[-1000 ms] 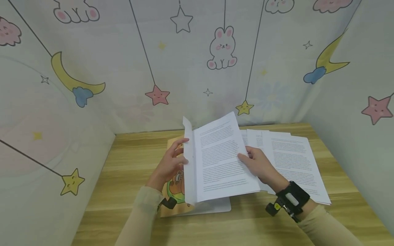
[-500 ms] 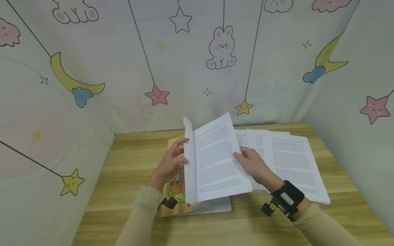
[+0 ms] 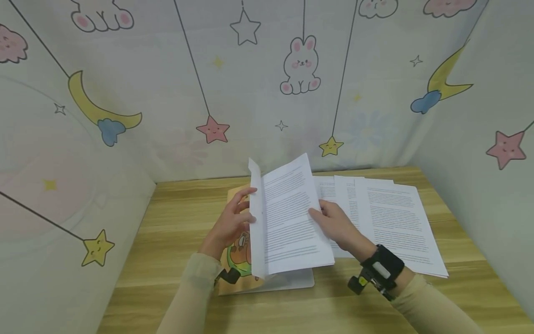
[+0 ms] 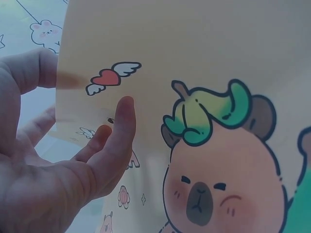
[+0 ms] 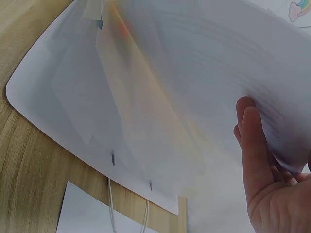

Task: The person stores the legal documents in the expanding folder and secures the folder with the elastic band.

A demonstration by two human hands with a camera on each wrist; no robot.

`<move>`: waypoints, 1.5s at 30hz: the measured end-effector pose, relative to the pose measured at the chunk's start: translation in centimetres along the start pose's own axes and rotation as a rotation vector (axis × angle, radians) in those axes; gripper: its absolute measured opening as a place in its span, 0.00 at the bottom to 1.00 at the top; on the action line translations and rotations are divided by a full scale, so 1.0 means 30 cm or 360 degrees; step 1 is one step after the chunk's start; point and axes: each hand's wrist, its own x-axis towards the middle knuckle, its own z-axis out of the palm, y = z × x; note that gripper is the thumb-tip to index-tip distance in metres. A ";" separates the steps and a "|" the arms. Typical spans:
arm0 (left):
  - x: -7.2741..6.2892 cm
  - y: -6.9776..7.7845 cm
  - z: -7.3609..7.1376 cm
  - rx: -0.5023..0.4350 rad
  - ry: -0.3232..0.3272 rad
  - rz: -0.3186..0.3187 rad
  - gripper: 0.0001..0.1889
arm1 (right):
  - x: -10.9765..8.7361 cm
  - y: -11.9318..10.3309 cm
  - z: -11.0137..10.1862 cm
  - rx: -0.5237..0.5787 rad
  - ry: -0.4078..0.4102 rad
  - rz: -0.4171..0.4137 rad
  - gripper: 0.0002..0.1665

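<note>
A yellow folder [image 3: 239, 260] with a cartoon capybara [image 4: 214, 189] on its cover stands partly opened at the table's middle. My left hand [image 3: 229, 222] pinches the raised cover's edge, with fingers on the printed face. White inner cover [image 3: 257, 241] shows beside the sheets. On the other side, my right hand [image 3: 335, 225] grips several printed sheets [image 3: 289, 222] by their right edge, thumb on the text side and fingers behind. The sheets' left edge lies against the folder's inside. In the right wrist view, the right hand's fingers [image 5: 255, 145] lie under the paper.
More printed sheets [image 3: 396, 222] lie overlapped on the right of the wooden table [image 3: 175, 232]. Thin white cords [image 5: 111, 204] hang from slits in the folder's white back panel [image 5: 48, 92]. Patterned cloth walls [image 3: 258, 83] enclose the back and both sides.
My right hand has moved left with the printed sheets, so they reach further into the folder and show less width. My left hand keeps its hold on the cover.
</note>
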 end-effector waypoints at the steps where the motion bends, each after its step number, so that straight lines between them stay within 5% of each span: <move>1: 0.000 0.000 0.001 -0.0002 -0.0002 0.0002 0.41 | 0.000 -0.001 0.002 -0.0006 -0.0002 -0.0007 0.26; 45: 0.007 -0.001 0.006 -0.0018 -0.0012 0.0007 0.41 | 0.039 0.000 0.047 -0.0244 -0.0052 -0.0052 0.21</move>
